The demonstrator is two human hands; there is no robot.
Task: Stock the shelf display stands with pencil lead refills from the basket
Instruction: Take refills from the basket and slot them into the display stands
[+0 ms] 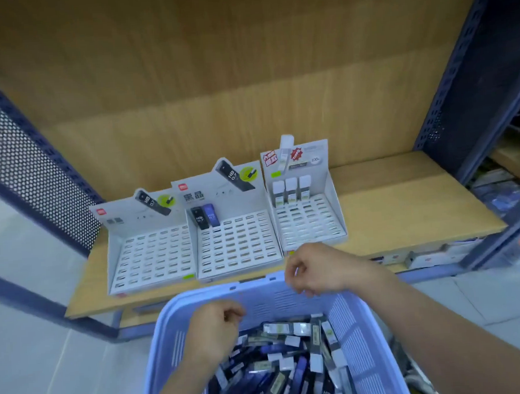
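Observation:
A lilac plastic basket (258, 299) sits in front of me, full of pencil lead refills (291, 364) in black, blue and white cases. My left hand (214, 331) hovers inside the basket over the pile, fingers curled, with nothing visible in it. My right hand (310, 269) is above the basket's far rim, fingers curled and thumb near the forefinger, and no refill shows in it. Three white slotted stands are on the shelf. The left stand (150, 253) holds none. The middle stand (240, 243) has a black and a blue refill (206, 217). The right stand (311, 221) has three white refills (291, 189).
The wooden shelf (404, 207) has bare board to the right of the stands and a wood back panel behind them. Dark blue perforated uprights (446, 96) frame it on both sides. A lower shelf with packaged goods (430, 257) shows at right. Grey floor tiles lie at left.

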